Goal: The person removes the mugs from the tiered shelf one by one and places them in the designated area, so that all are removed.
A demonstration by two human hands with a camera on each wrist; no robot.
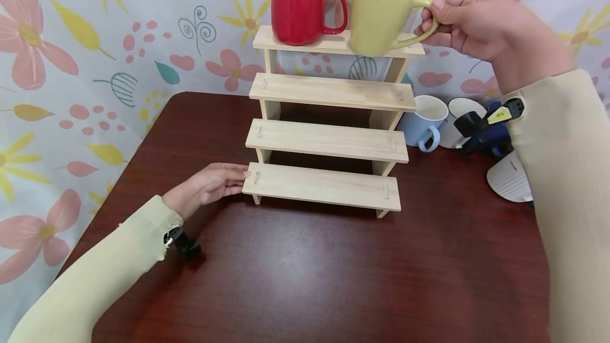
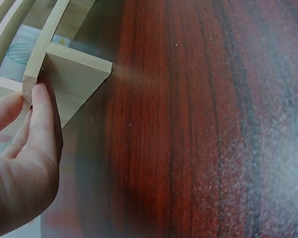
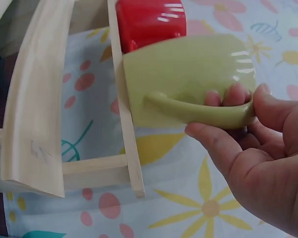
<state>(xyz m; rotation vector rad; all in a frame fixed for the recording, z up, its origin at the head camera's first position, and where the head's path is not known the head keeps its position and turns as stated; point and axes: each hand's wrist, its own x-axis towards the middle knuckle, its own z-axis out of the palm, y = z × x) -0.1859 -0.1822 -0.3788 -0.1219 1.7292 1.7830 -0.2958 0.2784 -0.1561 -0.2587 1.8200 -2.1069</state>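
A stepped wooden shelf (image 1: 329, 138) with several tiers stands on the table. My left hand (image 1: 212, 187) pinches the left end of its lowest board, thumb above and fingers below, as the left wrist view (image 2: 32, 144) shows. My right hand (image 1: 481, 28) grips the handle of a yellow-green mug (image 1: 383, 12), fingers curled through it. The mug is upright at the right end of the top board, its base overlapping the front edge; whether it rests fully there I cannot tell. Left of it on that board sits a red mug (image 1: 297, 12), its handle to the right.
Right of the shelf is a cluster of mugs: a light blue mug (image 1: 421, 123), a white mug (image 1: 450, 134) with a dark rim, a dark blue mug (image 1: 495, 139) partly hidden, and a ribbed white mug (image 1: 507, 179). A floral cloth (image 1: 143, 9) hangs behind the dark table (image 1: 286, 279).
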